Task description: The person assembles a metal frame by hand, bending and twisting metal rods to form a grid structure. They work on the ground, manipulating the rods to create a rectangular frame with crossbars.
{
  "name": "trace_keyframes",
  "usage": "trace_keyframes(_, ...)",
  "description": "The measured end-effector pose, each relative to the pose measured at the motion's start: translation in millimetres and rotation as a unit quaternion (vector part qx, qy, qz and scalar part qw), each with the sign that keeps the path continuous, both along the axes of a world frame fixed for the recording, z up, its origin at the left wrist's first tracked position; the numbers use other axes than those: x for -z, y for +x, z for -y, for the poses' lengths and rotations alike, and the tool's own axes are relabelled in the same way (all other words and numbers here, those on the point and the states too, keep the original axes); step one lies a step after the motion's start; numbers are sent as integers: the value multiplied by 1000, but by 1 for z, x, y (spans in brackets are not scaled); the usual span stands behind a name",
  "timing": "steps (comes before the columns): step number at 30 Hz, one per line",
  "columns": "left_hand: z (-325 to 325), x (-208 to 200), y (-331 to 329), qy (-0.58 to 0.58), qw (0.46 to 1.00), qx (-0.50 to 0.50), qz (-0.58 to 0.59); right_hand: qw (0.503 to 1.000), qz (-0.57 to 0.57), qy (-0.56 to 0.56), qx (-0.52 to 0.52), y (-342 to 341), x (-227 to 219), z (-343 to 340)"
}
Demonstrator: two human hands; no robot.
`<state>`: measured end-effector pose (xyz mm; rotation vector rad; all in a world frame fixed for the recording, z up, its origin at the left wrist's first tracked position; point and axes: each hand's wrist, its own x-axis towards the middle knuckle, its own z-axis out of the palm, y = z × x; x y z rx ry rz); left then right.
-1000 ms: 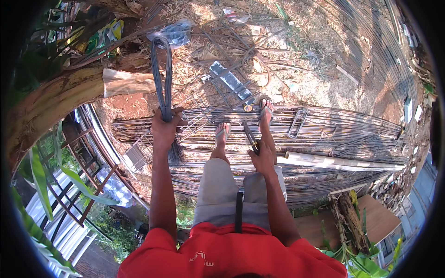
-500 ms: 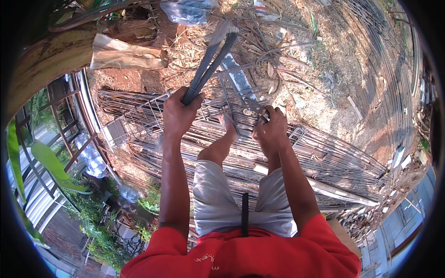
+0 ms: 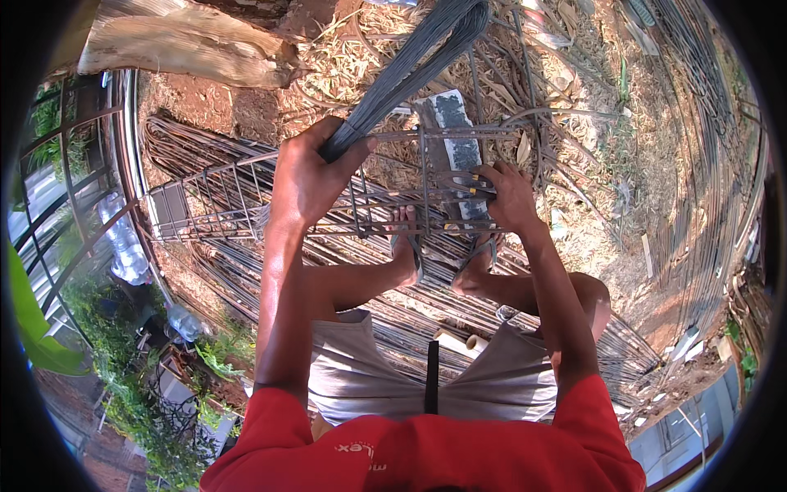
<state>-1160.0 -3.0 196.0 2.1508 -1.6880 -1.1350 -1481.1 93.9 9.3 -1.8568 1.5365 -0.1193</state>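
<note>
Wire bundle [image 3: 379,105], clenched in the fingers of the left hand [image 3: 307,176] above the rebar cage [image 3: 424,168], could snag if dipped, while the right hand's [image 3: 515,201] fingers grasp pliers [image 3: 475,192].

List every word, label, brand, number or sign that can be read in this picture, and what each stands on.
Red shirt: small white lettering on the front, left uncopied here.
Wire bundle: no lettering to be seen.
Pliers: too small and blurred to tell.
Clear plastic at left: too small to tell.
</note>
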Motion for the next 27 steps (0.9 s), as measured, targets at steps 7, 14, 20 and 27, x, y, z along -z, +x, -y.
trace_keyframes(7, -20, 28, 20, -74, 997, 9, 29, 994, 67, -10, -81, 8, 50, 25)
trace_keyframes(14, -63, 9, 30, -227, 970, 12, 83, 991, -6, -26, -132, 32, 40, 23)
trace_keyframes(20, -47, 9, 14, -155, 986, 27, -45, 996, 13, 1, -90, 26, -11, 20)
trace_keyframes(27, -63, 37, -4, -152, 985, 75, -4, 841, 433, -117, 302, -38, -82, 46)
